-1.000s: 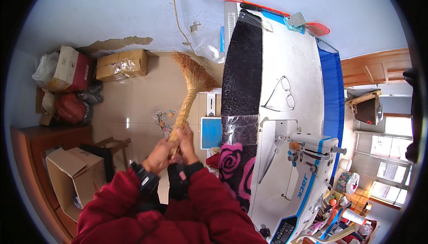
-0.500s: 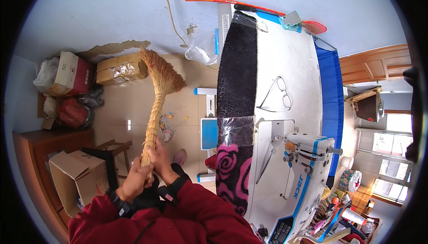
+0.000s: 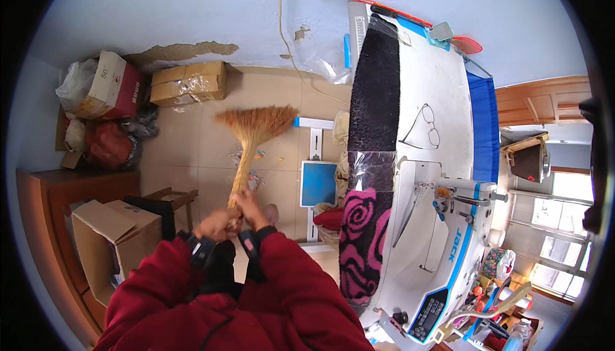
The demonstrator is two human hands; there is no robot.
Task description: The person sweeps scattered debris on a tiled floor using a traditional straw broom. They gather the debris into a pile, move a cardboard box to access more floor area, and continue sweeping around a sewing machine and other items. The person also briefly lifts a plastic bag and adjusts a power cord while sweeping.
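Observation:
A straw broom (image 3: 247, 152) reaches away from me, its fanned reddish-brown bristles far out over the tiled floor. My left hand (image 3: 218, 224) is closed around the end of its handle. Just above it my right hand (image 3: 252, 208) grips the same handle, fingers wrapped round. Small bits of litter (image 3: 254, 180) lie on the tiles beside the handle, partly hidden by it. The bristle tips are slightly blurred.
At right stands a sewing machine (image 3: 442, 242) on a white table (image 3: 442, 50) with glasses (image 3: 430, 126) and a black-and-pink fabric strip (image 3: 375, 88). A blue pedal (image 3: 318, 183) is underneath. Cartons (image 3: 189, 83) line the wall; an open box (image 3: 118, 235) and wooden stool (image 3: 182, 198) are left.
The broom head has swung right and nearer, its bristles now spread wide. Both hands have shifted right with the handle. The whole view has shifted somewhat too.

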